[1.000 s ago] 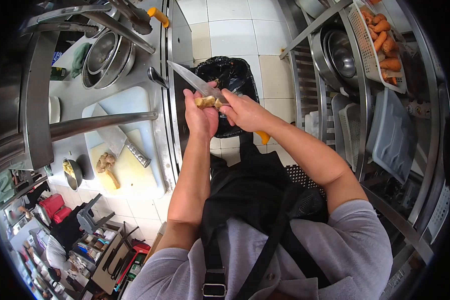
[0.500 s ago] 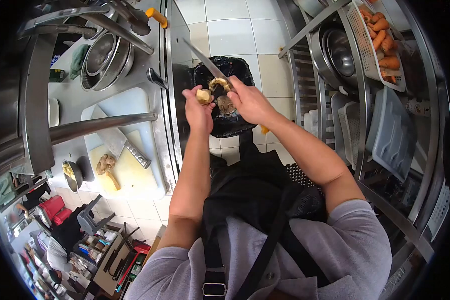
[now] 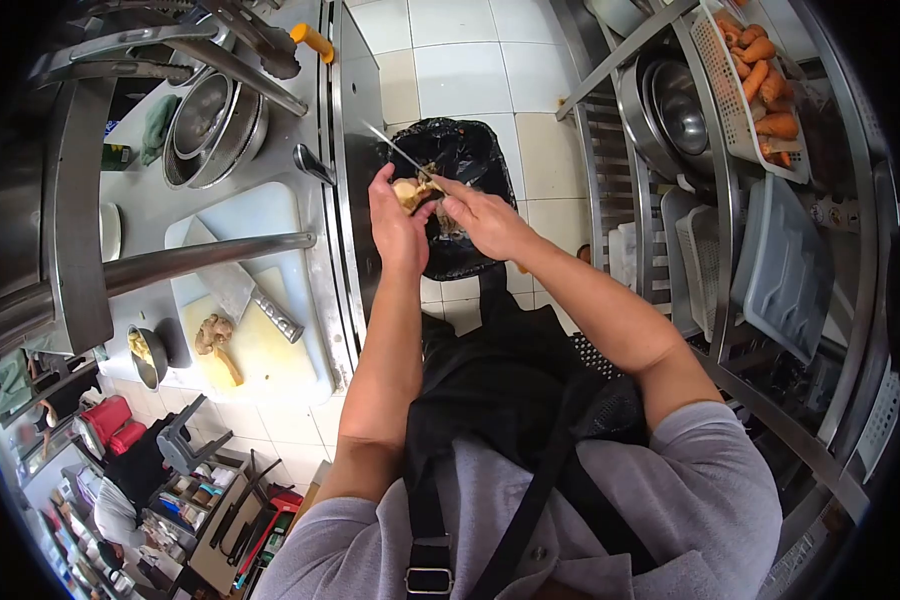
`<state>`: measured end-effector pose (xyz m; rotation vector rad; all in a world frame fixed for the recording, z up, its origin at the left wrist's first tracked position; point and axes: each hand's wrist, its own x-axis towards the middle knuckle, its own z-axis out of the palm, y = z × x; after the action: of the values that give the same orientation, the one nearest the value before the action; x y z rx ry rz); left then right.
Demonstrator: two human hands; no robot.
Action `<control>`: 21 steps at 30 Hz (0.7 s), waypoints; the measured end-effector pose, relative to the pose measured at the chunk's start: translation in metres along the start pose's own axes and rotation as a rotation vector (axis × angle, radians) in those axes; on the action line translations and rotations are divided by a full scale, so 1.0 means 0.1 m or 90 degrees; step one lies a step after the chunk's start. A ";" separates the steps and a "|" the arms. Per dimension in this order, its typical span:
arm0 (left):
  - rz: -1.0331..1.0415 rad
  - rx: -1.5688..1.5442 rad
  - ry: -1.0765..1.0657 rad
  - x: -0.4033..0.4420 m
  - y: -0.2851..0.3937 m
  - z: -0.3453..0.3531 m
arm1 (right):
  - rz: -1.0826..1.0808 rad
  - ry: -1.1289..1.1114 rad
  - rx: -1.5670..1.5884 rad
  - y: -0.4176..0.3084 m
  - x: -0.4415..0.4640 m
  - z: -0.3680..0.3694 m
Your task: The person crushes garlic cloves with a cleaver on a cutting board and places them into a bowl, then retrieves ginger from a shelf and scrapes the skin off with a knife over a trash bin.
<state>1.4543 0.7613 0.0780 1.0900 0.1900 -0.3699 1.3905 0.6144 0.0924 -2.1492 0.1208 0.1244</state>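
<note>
My left hand (image 3: pixel 398 235) is closed around a partly peeled piece of ginger (image 3: pixel 406 194), whose pale yellow flesh shows. In my right hand (image 3: pixel 490 225) is a knife (image 3: pixel 394 148), its narrow blade pointing up and left. The blade's lower part lies against or close beside the ginger; my fingers partly hide the contact. Both hands are over a bin (image 3: pixel 485 140) lined with a black bag, with brownish scraps inside. On the cutting board (image 3: pixel 295 370) to the left rest a cleaver (image 3: pixel 228 285), a knobbly unpeeled ginger root (image 3: pixel 212 333) and a yellow piece (image 3: pixel 222 370).
A small metal bowl (image 3: pixel 158 372) with yellow pieces stands left of the board. Metal strainers (image 3: pixel 255 135) and an orange-handled tool (image 3: pixel 313 42) are on the steel counter. The right-hand rack holds a carrot basket (image 3: pixel 725 100), metal bowls (image 3: pixel 682 120) and plastic lids (image 3: pixel 785 270).
My right hand has moved slightly down and left, bringing the knife in to the ginger. The blade now appears narrower, turned nearly edge-on. My left hand keeps hold of the ginger.
</note>
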 end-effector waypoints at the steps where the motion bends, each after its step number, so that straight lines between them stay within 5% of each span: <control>1: 0.048 0.120 0.019 -0.04 0.04 0.03 | 0.043 -0.024 0.064 -0.05 -0.01 -0.04; 6: 0.165 0.368 0.017 0.01 -0.07 0.02 | 0.143 -0.090 0.166 0.05 0.05 0.00; 8: 0.252 0.484 -0.011 0.01 -0.18 0.04 | 0.201 -0.181 0.360 -0.05 0.01 -0.11; 12: 0.139 0.453 0.092 0.13 -0.47 -0.12 | 0.197 -0.124 0.468 -0.13 0.01 -0.17; 14: 0.055 0.398 0.088 0.17 -0.51 -0.23 | 0.145 -0.062 0.246 -0.11 0.05 -0.21; 16: -0.145 0.019 0.055 0.13 -0.39 -0.21 | 0.154 -0.058 0.180 -0.01 0.04 -0.16; 18: -0.130 -0.032 0.064 0.15 -0.32 -0.17 | -0.024 0.063 0.091 0.05 0.00 -0.04; 21: -0.106 -0.254 0.024 0.17 -0.15 -0.06 | -0.055 0.035 0.005 -0.06 -0.09 0.00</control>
<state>1.4649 0.7567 0.0574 0.6896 0.3733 -0.4388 1.3820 0.6179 0.0983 -2.1464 0.0609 0.0143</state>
